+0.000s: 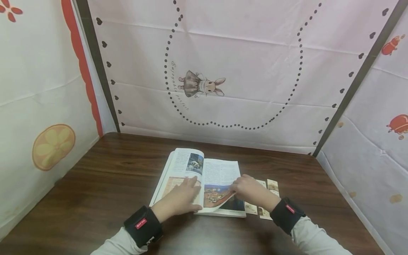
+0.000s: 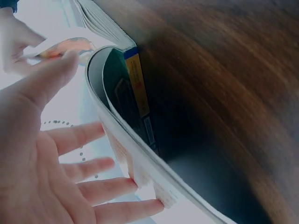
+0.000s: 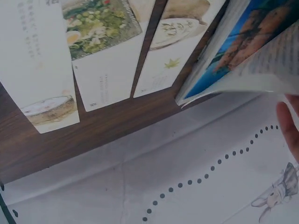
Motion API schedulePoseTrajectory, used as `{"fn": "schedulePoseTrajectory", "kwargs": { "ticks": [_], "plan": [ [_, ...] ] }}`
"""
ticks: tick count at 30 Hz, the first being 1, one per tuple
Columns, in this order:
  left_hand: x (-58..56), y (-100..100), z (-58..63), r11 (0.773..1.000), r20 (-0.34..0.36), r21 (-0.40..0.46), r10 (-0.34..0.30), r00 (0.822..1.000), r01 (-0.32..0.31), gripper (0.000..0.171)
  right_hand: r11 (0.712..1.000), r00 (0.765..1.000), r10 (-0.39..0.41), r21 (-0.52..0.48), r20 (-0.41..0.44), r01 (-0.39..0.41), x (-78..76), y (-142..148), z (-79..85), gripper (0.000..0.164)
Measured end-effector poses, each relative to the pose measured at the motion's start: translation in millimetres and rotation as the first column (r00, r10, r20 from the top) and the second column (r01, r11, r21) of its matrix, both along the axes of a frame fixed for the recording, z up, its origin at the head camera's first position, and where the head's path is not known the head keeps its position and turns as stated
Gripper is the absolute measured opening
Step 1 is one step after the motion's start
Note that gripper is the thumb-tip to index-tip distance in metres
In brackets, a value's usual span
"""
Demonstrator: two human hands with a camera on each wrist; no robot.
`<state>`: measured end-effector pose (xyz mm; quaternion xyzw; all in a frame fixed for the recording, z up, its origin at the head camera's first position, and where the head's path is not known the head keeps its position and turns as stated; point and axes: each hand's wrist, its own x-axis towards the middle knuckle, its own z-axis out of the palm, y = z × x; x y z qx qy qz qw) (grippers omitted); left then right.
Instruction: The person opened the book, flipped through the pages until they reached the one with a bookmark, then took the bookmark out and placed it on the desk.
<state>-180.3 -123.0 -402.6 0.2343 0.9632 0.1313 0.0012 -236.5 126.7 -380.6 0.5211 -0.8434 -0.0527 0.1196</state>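
Observation:
An open book [image 1: 220, 169] lies on the table, with print and colour photos on its pages. My left hand [image 1: 180, 198] rests on the left-hand page; the left wrist view shows its fingers [image 2: 117, 191] spread and fairly straight against the bowed pages [image 2: 140, 149]. At the outer edge of the right side, my right hand [image 1: 250, 189] pinches a page [image 1: 215, 194] whose lower part curls up, uncovering a dark picture [image 1: 234, 203] beneath. In the right wrist view that lifted page [image 3: 261, 77] bends beside a partly cut-off right hand [image 3: 290, 128].
Several illustrated paper cards [image 3: 105, 81] lie on the table right of the book, partly under my right forearm. The brown wooden table [image 1: 105, 180] meets a printed cloth wall [image 1: 255, 85] at the back, with more cloth at both sides.

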Motion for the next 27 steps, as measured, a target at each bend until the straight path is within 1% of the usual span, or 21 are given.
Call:
{"fn": "schedulePoseTrajectory", "kwargs": {
  "ticks": [1,3,5,8,10,12,16,17,19,21,23,24,25,26,27],
  "plan": [
    [-0.1,1.1,-0.1,1.000,-0.011,0.020,0.013,1.000,-0.013,0.065,1.000,0.999,0.009,-0.014,-0.038,-0.009,0.1,-0.6,2.3,0.017],
    [-0.4,2.6,0.0,0.999,-0.048,0.041,0.032,0.998,-0.030,0.065,0.998,0.996,0.025,-0.055,-0.084,-0.030,0.6,-2.1,7.7,0.020],
    [-0.9,4.0,-0.7,0.999,-0.094,0.033,0.040,0.995,-0.037,0.068,0.994,0.990,0.050,-0.092,-0.130,-0.062,0.9,-4.0,12.6,0.023],
    [-0.6,7.6,-3.6,0.998,-0.126,-0.005,0.056,0.990,-0.057,0.082,0.979,0.976,0.104,-0.151,-0.193,-0.135,2.5,-8.6,19.1,0.025],
    [-0.1,11.1,-6.3,0.996,-0.141,-0.039,0.074,0.987,-0.080,0.089,0.964,0.959,0.145,-0.183,-0.245,-0.192,3.3,-13.1,22.2,0.026],
    [0.3,14.9,-9.2,0.991,-0.156,-0.072,0.097,0.983,-0.110,0.092,0.947,0.940,0.177,-0.211,-0.291,-0.244,4.3,-18.9,25.4,0.026],
    [1.1,21.7,-12.0,0.977,-0.227,-0.134,0.134,0.965,-0.167,0.083,0.917,0.908,0.206,-0.251,-0.365,-0.309,4.0,-29.3,27.8,0.024],
    [1.5,22.8,-11.9,0.974,-0.242,-0.143,0.140,0.960,-0.178,0.079,0.912,0.903,0.206,-0.260,-0.376,-0.317,3.5,-30.9,27.7,0.024],
    [2.9,24.2,-11.2,0.972,-0.254,-0.134,0.153,0.955,-0.191,0.072,0.904,0.900,0.191,-0.288,-0.392,-0.317,2.3,-32.1,26.7,0.024],
    [4.1,24.6,-10.9,0.977,-0.247,-0.089,0.168,0.954,-0.195,0.064,0.896,0.909,0.150,-0.336,-0.388,-0.291,1.5,-30.0,25.2,0.026],
    [5.6,23.4,-11.0,0.980,-0.238,0.005,0.195,0.952,-0.200,0.053,0.882,0.929,0.100,-0.401,-0.355,-0.248,0.3,-25.1,22.8,0.030],
    [6.0,22.5,-11.2,0.976,-0.231,0.064,0.218,0.948,-0.209,0.048,0.879,0.942,0.072,-0.425,-0.329,-0.216,0.1,-21.9,21.4,0.032],
    [6.6,21.0,-10.8,0.966,-0.224,0.132,0.248,0.942,-0.223,0.044,0.878,0.955,0.047,-0.444,-0.291,-0.178,-0.1,-18.5,20.0,0.034],
    [7.1,19.0,-10.0,0.950,-0.217,0.202,0.281,0.935,-0.239,0.041,0.879,0.969,0.028,-0.455,-0.246,-0.142,-0.2,-15.2,18.4,0.034],
    [7.3,16.7,-9.0,0.929,-0.212,0.268,0.316,0.925,-0.256,0.038,0.887,0.980,0.013,-0.450,-0.200,-0.103,-0.3,-12.1,16.5,0.034]
  ]
}}
